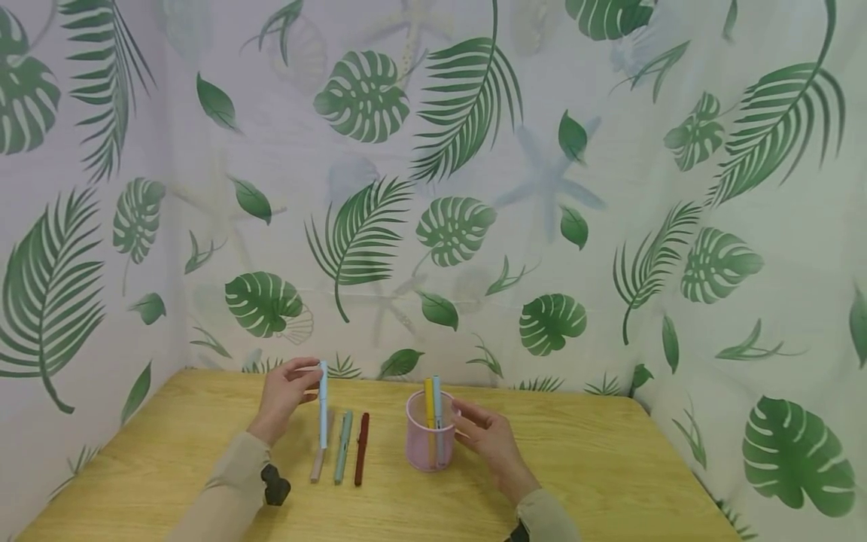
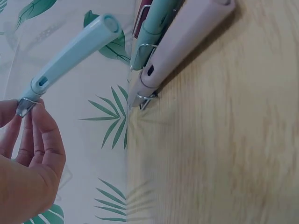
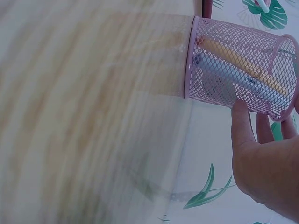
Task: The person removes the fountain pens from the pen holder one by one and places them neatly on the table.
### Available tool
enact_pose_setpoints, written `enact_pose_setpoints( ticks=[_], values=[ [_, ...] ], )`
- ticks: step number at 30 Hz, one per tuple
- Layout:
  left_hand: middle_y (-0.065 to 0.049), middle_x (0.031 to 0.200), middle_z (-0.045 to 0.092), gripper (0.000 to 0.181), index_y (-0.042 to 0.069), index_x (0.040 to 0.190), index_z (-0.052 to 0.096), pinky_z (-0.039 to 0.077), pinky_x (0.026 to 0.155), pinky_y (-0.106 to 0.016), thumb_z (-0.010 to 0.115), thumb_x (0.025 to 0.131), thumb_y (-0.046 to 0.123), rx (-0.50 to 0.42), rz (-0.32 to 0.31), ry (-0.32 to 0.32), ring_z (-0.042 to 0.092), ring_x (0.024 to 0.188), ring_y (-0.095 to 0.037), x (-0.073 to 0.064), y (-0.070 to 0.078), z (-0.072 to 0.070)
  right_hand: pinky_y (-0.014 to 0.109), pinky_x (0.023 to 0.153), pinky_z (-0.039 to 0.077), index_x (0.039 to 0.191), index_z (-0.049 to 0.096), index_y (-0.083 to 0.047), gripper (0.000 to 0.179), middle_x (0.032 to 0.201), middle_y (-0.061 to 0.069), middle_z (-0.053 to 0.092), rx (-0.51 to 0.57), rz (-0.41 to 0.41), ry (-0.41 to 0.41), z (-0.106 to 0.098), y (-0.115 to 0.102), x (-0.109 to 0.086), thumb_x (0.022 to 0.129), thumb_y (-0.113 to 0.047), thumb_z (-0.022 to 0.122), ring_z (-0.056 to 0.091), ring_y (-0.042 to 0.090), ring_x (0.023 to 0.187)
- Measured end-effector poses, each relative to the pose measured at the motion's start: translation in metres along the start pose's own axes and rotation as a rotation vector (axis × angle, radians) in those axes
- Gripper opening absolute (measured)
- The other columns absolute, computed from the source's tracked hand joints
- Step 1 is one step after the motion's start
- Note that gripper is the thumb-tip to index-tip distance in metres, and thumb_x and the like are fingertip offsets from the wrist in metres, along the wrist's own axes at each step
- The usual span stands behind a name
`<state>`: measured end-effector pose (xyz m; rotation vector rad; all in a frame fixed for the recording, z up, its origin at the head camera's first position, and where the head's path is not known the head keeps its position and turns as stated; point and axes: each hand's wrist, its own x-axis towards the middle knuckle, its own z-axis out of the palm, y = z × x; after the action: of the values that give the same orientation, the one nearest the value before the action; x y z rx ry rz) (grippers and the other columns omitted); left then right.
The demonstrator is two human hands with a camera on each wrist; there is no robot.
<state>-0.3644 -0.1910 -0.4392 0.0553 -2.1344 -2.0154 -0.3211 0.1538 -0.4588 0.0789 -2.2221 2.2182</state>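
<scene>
My left hand pinches a light blue pen near its upper end, holding it roughly upright above the table. In the left wrist view, thumb and fingertips grip this pen by its clip end. A pink mesh pen holder stands on the table with a yellow pen and a pale blue pen inside. The fingers of my right hand curl against its right side, by the rim. In the right wrist view, a fingertip touches the mesh wall; the other fingertips are partly hidden.
Between the hands lie a greyish-pink pen, a green pen and a dark red pen, side by side on the wooden table. A leaf-patterned cloth rises behind the table and along its sides.
</scene>
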Motion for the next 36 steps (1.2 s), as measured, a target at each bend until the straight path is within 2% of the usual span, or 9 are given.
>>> enact_pose_setpoints(
  ticks=[10,14,17,25,36],
  values=[
    [-0.011,0.105,0.071,0.033,-0.003,0.125,0.060,0.058,0.077,-0.036,0.063,0.096,0.012,0.076,-0.033,-0.004,0.065,0.079,-0.010,0.000,-0.007,-0.009,0.040,0.095,0.054,0.131,0.059,0.002,0.041,0.139,0.022,0.054,0.007,0.000,0.003,0.001,0.001,0.000,0.094,-0.014,0.066,0.060,0.026,0.119],
    [-0.007,0.100,0.070,0.033,-0.002,0.126,0.060,0.058,0.080,-0.040,0.062,0.096,0.013,0.108,-0.045,-0.014,0.063,0.080,-0.013,-0.001,-0.009,-0.013,0.040,0.096,0.054,0.132,0.058,0.002,0.041,0.140,0.022,0.053,0.007,-0.003,-0.002,0.002,0.001,-0.001,0.095,-0.014,0.066,0.059,0.027,0.120],
    [-0.003,0.091,0.070,0.033,-0.004,0.125,0.060,0.058,0.078,-0.038,0.062,0.096,0.012,0.119,-0.066,-0.018,0.063,0.077,-0.013,-0.001,-0.010,-0.016,0.041,0.096,0.053,0.132,0.058,0.003,0.041,0.141,0.022,0.053,0.009,-0.005,-0.005,0.002,0.001,-0.002,0.095,-0.014,0.065,0.058,0.028,0.122],
    [0.000,0.079,0.068,0.031,-0.009,0.121,0.058,0.057,0.070,-0.033,0.062,0.093,0.004,0.078,-0.163,-0.043,0.062,0.070,-0.012,-0.002,-0.014,-0.020,0.041,0.096,0.053,0.132,0.058,0.002,0.040,0.141,0.021,0.053,-0.003,-0.004,0.003,0.002,-0.001,-0.004,0.095,-0.014,0.064,0.058,0.029,0.123],
    [-0.009,0.081,0.067,0.033,-0.012,0.119,0.058,0.056,0.061,-0.030,0.061,0.086,-0.006,0.172,-0.282,-0.085,0.061,0.066,-0.014,0.003,-0.023,-0.022,0.040,0.096,0.053,0.133,0.058,0.001,0.041,0.141,0.021,0.053,-0.009,-0.009,-0.001,0.001,-0.001,-0.002,0.095,-0.015,0.065,0.058,0.027,0.123]
  ],
)
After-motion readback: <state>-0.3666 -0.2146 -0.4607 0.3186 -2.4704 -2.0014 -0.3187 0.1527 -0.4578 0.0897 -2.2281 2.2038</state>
